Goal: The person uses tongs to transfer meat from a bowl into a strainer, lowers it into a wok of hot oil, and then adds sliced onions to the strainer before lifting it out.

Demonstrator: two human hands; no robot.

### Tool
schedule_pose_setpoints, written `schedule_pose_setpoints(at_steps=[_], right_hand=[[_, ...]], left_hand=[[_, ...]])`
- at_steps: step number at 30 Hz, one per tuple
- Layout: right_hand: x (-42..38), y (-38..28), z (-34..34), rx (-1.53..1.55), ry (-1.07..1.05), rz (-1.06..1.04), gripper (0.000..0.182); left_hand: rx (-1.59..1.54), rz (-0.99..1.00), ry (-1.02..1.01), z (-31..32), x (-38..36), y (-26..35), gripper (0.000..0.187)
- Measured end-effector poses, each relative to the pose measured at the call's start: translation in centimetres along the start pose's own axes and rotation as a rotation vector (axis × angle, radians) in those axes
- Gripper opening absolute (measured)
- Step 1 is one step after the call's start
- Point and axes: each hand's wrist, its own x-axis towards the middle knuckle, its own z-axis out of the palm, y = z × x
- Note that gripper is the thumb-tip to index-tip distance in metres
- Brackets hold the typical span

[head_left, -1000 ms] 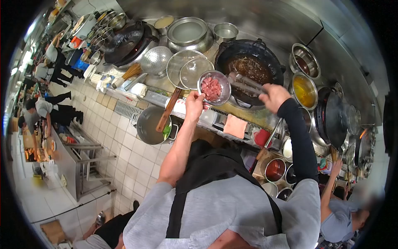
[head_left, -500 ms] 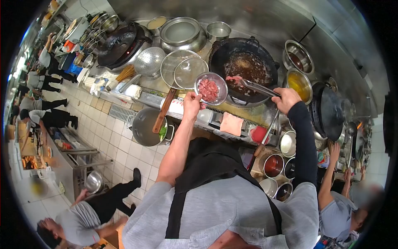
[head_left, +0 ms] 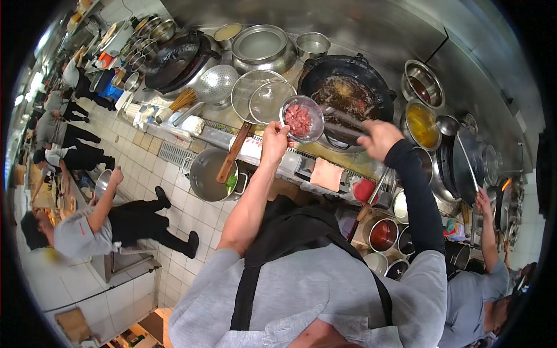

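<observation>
My left hand (head_left: 275, 141) is closed on the rim of a small metal bowl (head_left: 317, 120), tilted a little. Pieces of raw red meat (head_left: 297, 119) lie inside it. Beside the bowl, my right hand (head_left: 382, 140) grips metal tongs (head_left: 343, 123), smeared by motion. Their tips are near the bowl's right side, above the front of a black wok (head_left: 311, 74). Whether the tongs hold any meat cannot be made out. Dark, bubbling oil (head_left: 342, 93) fills the wok, with reddish bits in it.
Wire strainers (head_left: 241, 95) with a wooden handle rest left of the wok. A bowl of yellow liquid (head_left: 422, 123) stands to its right. A large pot (head_left: 203, 182) sits below left. A co-worker (head_left: 116, 226) stands at left; another's arm (head_left: 487, 226) holds a ladle at right.
My right hand and the tongs have moved left and down, toward the bowl. The pink meat seen in the tongs before no longer shows there. The co-worker at left has turned and raised an arm.
</observation>
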Motion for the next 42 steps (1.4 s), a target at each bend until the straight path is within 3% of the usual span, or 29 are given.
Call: schedule_pose_setpoints(at_steps=[1,3,13,19,21,25,26,29,30,33,42], right_hand=[[-0.1,-0.9,1.2,0.035,0.041,-0.125,0.033],[0.2,-2.8,2.5,-0.007,-0.009,-0.119,0.030],[-3.0,1.3,-3.3,0.087,0.074,0.057,0.031],[2.1,6.5,3.5,-0.073,-0.081,0.148,0.030],[4.9,8.5,7.5,-0.082,-0.102,0.296,0.030],[5.8,7.7,6.4,-0.201,-0.090,0.457,0.031],[5.3,7.0,5.2,-0.177,0.000,0.441,0.031],[3.0,2.1,-0.3,-0.098,0.012,0.250,0.030],[2.5,1.5,0.1,-0.090,0.088,0.098,0.029],[2.6,-2.2,0.9,-0.019,-0.076,-0.023,0.028],[0.3,-0.6,-3.6,0.006,0.015,-0.052,0.028]], left_hand=[[-0.014,0.016,-0.013,0.2,0.1,-0.1,0.014],[-0.042,0.046,-0.041,0.7,0.3,-0.6,0.014],[-0.126,-0.046,-0.007,-0.1,1.0,-1.9,0.013],[-0.089,-0.008,0.075,1.0,2.2,-2.8,0.012],[-0.070,0.006,0.082,1.1,2.2,-2.7,0.013],[-0.056,0.017,0.090,0.7,1.4,-1.5,0.014],[-0.042,0.027,0.087,0.5,1.3,-1.1,0.014],[-0.011,0.039,0.074,0.3,0.8,-0.3,0.014],[-0.001,0.036,0.068,0.4,0.4,0.2,0.013],[-0.016,0.057,0.022,0.5,0.6,0.0,0.012],[-0.138,-0.039,0.024,-0.1,1.0,-0.9,0.011]])
